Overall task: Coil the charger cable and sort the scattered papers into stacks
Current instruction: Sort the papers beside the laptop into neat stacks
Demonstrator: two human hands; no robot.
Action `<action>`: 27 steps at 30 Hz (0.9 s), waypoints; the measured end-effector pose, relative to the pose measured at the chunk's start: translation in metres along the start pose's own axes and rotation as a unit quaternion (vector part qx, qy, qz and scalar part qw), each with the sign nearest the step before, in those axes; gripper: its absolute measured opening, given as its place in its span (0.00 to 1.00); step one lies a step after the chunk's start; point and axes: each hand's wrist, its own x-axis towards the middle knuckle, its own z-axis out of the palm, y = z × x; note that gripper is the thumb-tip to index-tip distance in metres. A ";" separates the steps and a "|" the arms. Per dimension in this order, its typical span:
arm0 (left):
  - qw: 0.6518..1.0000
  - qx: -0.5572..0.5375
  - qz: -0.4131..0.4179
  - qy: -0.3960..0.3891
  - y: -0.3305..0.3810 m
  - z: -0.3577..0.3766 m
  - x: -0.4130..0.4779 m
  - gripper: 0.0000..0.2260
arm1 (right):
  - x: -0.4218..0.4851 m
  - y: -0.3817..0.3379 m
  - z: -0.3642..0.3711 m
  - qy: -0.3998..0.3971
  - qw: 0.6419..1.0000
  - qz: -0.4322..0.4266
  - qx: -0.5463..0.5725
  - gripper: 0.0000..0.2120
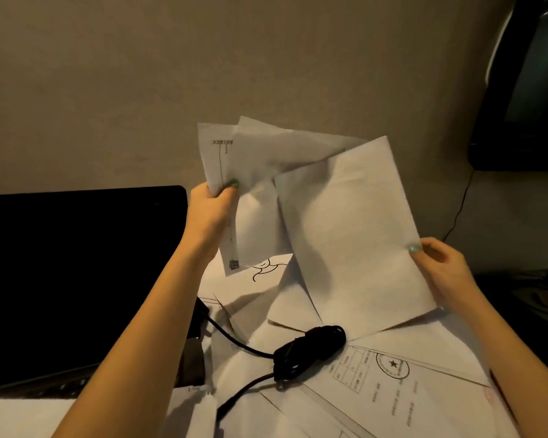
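Left hand (214, 202) pinches two fanned sheets (260, 184), right hand (440, 267) pinches a third sheet (351, 235) above the littered papers (393, 390) and coiled cable (310, 349); light, limp stock, best gripped at edges.

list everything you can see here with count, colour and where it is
held white paper sheets: at least three, white, fanned in the air between both hands
loose white paper sheets: several, white with black print, scattered on the desk
bundled black charger cable: one, black, coiled on the loose sheets, tails running left
black laptop: one, black, open at left
dark monitor: one, black, upper right
thin black wire: one, hanging below the monitor
beige wall: behind
left hand: fingers pinching the rear sheets
right hand: fingers pinching the front sheet
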 end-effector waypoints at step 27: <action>0.985 0.130 0.044 -0.108 0.025 -0.039 0.004 0.14 | 0.047 -0.118 0.051 -0.112 0.951 -0.113 -0.266 0.10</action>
